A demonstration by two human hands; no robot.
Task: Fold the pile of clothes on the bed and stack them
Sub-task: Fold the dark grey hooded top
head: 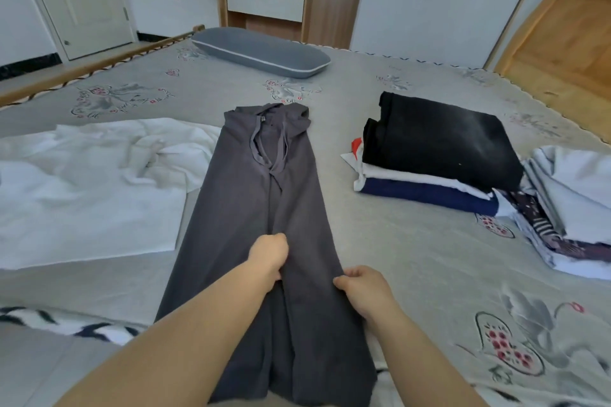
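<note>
Both hands, left hand and right hand, pinch the long dark-grey drawstring trousers laid flat on the grey patterned bed, probably to align the legs. Right of the hands waits the folded stack topped with black cloth; left lies a crumpled white garment.

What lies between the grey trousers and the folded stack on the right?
Nothing visible: only bare bedsheet separates the grey trousers from the folded stack. Both the left hand and right hand already grip the trousers.
</note>
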